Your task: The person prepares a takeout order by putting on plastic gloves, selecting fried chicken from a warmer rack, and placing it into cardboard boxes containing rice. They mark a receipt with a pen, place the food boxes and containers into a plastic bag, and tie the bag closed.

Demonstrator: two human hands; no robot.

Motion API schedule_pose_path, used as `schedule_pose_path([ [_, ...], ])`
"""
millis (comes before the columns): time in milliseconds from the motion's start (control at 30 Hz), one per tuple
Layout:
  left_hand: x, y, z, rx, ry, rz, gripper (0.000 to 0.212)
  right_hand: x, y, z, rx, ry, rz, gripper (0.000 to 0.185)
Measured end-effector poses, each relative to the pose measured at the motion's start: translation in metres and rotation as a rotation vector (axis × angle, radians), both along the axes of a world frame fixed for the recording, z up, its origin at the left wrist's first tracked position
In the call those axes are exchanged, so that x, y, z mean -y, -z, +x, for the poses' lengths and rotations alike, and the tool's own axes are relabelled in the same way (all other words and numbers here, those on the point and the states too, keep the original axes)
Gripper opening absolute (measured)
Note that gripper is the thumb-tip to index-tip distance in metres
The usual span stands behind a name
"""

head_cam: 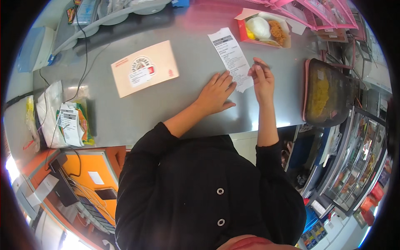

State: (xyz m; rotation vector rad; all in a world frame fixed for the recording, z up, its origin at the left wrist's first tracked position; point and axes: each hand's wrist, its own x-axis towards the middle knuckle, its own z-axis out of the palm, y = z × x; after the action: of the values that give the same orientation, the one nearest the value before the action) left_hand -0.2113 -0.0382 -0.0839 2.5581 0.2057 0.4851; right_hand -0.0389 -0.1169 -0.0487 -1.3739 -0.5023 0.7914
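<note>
My left hand [217, 93] lies palm down on the metal table [175, 109], fingers spread and fingertips at the lower left edge of a printed paper receipt [229, 56]. To the right of that paper, my right hand [263, 82] is raised with curled fingers. A small dark shape shows at its fingertips; whether it is a held object is unclear. Beyond the receipt stands an opened cardboard meal box [243, 32] with wrapped white rice [258, 27] and a piece of fried chicken [277, 32]. Left of my hands lies a closed cardboard box [123, 75] bearing a logo and a label.
A zipped, dark see-through pouch [328, 92] sits at the table's right edge. Pink plastic baskets [312, 12] stand at the back right. Grey trays [114, 20] line the back left. Plastic packs [50, 115] with papers and a hanging cable [85, 53] are at the left.
</note>
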Motion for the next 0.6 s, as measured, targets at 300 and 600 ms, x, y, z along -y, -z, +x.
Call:
schedule_pose_path([
  [300,0.015,0.004,0.022,-0.077,-0.008,-0.096,0.062,0.022,0.031,0.049,-0.221,-0.063,0.112,0.020],
  [600,0.021,-0.006,0.027,-0.126,-0.150,0.030,0.059,0.027,0.057,0.039,0.090,-0.294,0.112,0.005],
])
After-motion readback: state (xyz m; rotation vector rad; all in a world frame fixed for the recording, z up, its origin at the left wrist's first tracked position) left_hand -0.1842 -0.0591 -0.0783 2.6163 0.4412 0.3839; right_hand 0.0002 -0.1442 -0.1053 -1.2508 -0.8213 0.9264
